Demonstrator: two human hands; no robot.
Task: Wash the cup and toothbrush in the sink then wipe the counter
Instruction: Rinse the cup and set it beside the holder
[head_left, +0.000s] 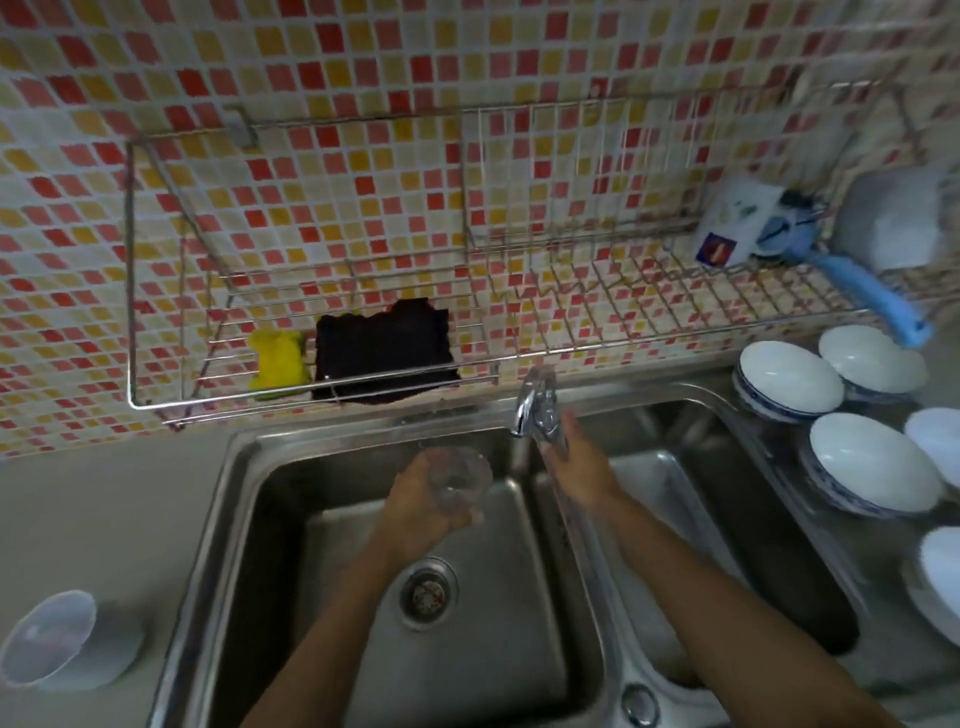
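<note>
The left grip curled round the clear glass cup, mouth upward, over the left sink basin, just left of and below the faucet spout. The right grip lay on the faucet lever; clasped or flat, unclear.

1. Sink: brushed steel, dull sheen.
2. Tap: polished chrome, glossy.
3. Cup: clear, smooth, glass or plastic, cannot tell.
4. Rack: thin shiny metal wire.
5. Wall: small glazed mosaic tiles.
6. Bowls: glossy white ceramic.
7. Counter: smooth, matt grey.
8. Sponge: yellow, rough, porous.
</note>
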